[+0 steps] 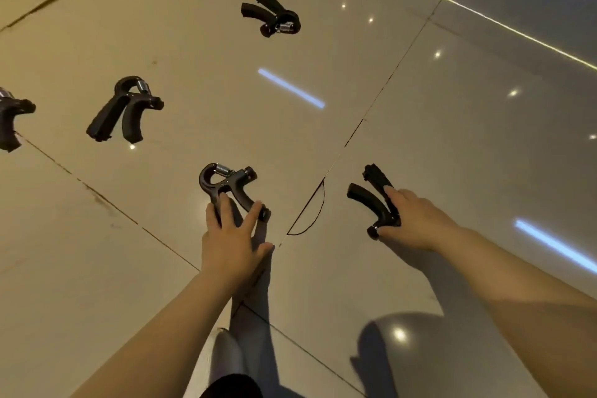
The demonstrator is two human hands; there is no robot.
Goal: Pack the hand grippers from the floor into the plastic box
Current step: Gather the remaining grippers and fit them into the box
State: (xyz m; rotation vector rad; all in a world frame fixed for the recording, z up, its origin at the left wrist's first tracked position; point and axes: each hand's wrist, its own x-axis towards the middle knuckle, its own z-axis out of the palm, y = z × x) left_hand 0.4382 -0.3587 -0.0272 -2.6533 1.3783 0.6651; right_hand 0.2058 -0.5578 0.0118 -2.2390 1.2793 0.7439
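Note:
Several black hand grippers with steel springs lie on the glossy tiled floor. My left hand (231, 236) rests on the two handles of the middle hand gripper (226, 179), fingers spread and fairly straight, thumb off to the side. My right hand (416, 220) grips the right hand gripper (365, 195) at its spring end, fingers curled round it; its two handles point away from me. Three more lie free: the far hand gripper (274, 14), the left hand gripper (126, 110), and a hand gripper (11, 116) cut off by the left edge. No plastic box is in view.
The floor (452, 107) is beige polished tile with dark grout lines and bright reflections of ceiling lights. A thin dark wire loop (310, 216) lies on the tile seam between my hands. My knee (232, 362) shows at the bottom.

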